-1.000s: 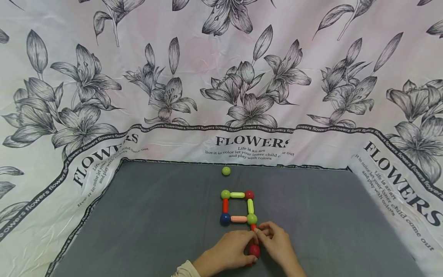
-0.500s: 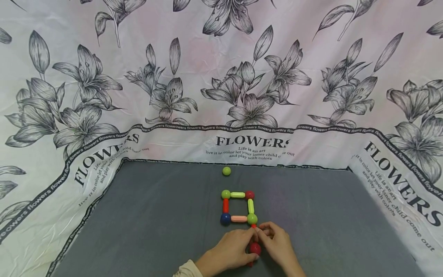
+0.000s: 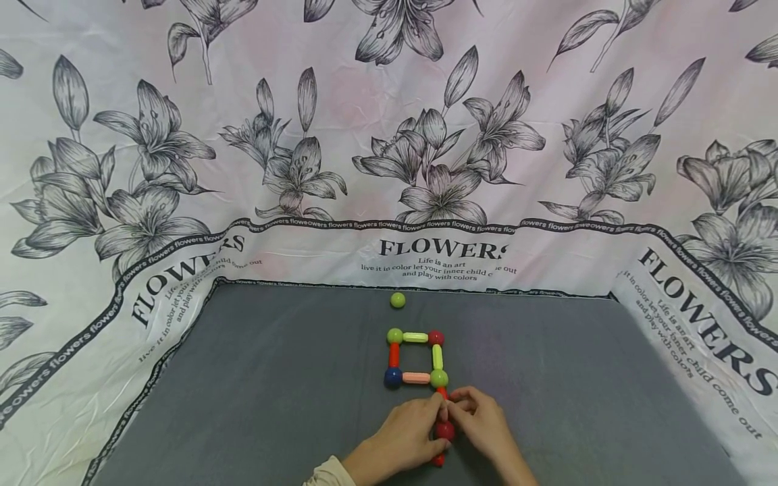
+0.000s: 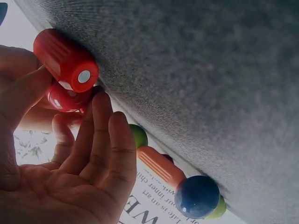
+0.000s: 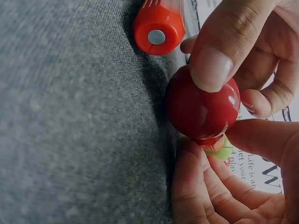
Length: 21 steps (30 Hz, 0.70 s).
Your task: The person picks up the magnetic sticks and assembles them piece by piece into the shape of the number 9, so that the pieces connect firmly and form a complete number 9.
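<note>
Near the front of the grey table, a square of magnetic rods and balls lies with a blue ball, a salmon rod and a green ball along its near side. From that green ball a red rod runs toward me, ending in a red ball. My left hand holds this ball, thumb on its near side. With thumb and fingertips my right hand pinches the red rod, mostly hidden by fingers. A second red rod lies beside the red ball, magnetic end showing.
A single green ball sits at the back of the table. Behind and at both sides hangs a white flower-printed cloth. The far side of the square has a green ball and a dark red ball.
The square has shifted slightly away from me and a little left, with the red rod and red ball moving along. More of the second red rod shows below my left hand.
</note>
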Available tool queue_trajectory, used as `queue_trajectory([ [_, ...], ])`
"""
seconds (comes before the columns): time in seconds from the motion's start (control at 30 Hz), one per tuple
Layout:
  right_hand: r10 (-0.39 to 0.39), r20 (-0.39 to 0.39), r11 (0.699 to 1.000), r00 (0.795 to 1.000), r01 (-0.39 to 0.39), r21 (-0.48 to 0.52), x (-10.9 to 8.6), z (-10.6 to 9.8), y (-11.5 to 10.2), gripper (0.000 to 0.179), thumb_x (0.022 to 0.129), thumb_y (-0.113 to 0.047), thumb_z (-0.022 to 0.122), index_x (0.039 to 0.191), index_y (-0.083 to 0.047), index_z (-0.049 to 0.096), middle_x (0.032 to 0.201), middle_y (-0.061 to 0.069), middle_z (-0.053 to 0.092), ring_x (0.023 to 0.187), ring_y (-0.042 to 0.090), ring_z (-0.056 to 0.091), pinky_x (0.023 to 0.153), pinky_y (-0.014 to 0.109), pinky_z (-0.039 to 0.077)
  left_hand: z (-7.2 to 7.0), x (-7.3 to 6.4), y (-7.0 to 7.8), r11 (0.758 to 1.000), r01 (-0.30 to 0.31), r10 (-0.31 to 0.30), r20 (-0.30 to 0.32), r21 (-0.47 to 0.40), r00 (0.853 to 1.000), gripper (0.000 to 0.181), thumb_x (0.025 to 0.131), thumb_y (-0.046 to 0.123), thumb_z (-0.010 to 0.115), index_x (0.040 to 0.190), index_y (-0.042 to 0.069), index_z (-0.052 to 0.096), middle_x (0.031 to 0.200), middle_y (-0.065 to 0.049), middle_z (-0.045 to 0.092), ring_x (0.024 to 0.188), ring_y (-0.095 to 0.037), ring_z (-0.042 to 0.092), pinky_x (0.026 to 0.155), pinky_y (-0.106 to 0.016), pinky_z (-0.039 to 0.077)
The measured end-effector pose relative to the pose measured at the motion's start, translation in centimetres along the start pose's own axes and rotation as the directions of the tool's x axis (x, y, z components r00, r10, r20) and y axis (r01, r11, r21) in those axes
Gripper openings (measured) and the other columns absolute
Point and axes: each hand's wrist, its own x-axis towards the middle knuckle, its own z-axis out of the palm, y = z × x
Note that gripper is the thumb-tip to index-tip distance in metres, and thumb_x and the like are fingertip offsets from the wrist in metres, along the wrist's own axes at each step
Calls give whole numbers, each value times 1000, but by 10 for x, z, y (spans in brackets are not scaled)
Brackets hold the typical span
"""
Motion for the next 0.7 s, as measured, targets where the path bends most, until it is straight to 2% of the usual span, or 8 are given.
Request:
queue_trajectory([
  [0.4, 27, 25, 999, 999, -28, 36, 3, 1, -3, 31, 87, -23, 76, 107, 0, 70, 74, 3, 73, 63, 12, 58, 56, 24, 42, -2, -1, -2, 999, 4, -5, -25, -36, 1000, 36, 82, 26, 83, 102, 21, 54, 82, 9, 58, 64, 2, 42, 56, -19, 37],
  [0.7, 31, 59, 992, 998, -38, 124, 1, 2, -6, 34, 90, -20, 71, 111, 7, 67, 74, 8, 73, 61, 12, 65, 57, 25, 50, -1, -3, -2, 997, 59, -60, -40, -46, 997, 37, 81, 28, 83, 97, 21, 51, 75, 13, 49, 62, 0, 41, 53, -20, 35],
])
